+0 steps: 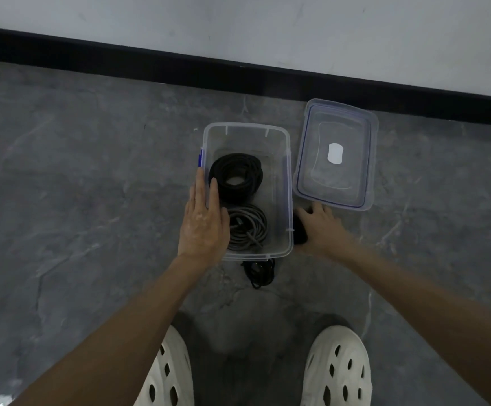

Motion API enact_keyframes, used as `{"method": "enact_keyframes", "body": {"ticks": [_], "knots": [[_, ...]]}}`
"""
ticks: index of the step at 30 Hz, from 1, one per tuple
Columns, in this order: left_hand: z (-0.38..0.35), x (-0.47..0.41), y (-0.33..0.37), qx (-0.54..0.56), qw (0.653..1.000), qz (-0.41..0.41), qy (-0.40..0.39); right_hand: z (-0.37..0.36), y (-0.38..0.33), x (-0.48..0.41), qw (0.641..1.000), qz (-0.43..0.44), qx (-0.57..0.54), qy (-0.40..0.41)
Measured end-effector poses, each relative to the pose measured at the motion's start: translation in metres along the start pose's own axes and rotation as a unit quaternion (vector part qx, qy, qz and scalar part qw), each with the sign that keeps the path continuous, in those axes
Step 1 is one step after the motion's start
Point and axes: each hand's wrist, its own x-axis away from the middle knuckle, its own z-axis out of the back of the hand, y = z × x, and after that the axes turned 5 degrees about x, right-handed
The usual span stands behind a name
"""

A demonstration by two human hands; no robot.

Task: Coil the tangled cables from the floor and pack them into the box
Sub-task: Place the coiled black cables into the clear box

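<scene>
A clear plastic box (279, 136) stands on the grey floor. Inside it lie a coiled black cable (236, 177) at the far end and a coiled grey cable (248, 228) at the near end. My left hand (203, 221) lies flat over the box's left rim, fingers stretched out, holding nothing. My right hand (322, 227) is on the floor just right of the box, over a dark cable bundle (299, 232) that is mostly hidden under the palm. Another black cable (260, 272) lies bunched on the floor against the box's near wall.
The box's clear lid (338, 155) with blue trim lies flat on the floor to the right of the box. A black skirting board (238, 74) and white wall run behind. My two white perforated shoes (338, 367) stand at the bottom of the view.
</scene>
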Motion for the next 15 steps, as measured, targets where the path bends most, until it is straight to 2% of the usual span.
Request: {"method": "enact_keyframes", "body": {"ticks": [9,12,15], "knots": [[0.003,0.001,0.003,0.002,1.000,-0.002,0.000,0.037,0.017,0.014,0.999,-0.033,-0.032,0.027],[0.003,0.001,0.003,0.000,1.000,-0.003,0.002,0.078,0.013,0.015,0.994,-0.044,-0.060,0.078],[0.003,0.001,0.003,-0.003,1.000,-0.002,-0.003,0.122,-0.008,0.007,0.984,-0.011,-0.085,0.158]]}}
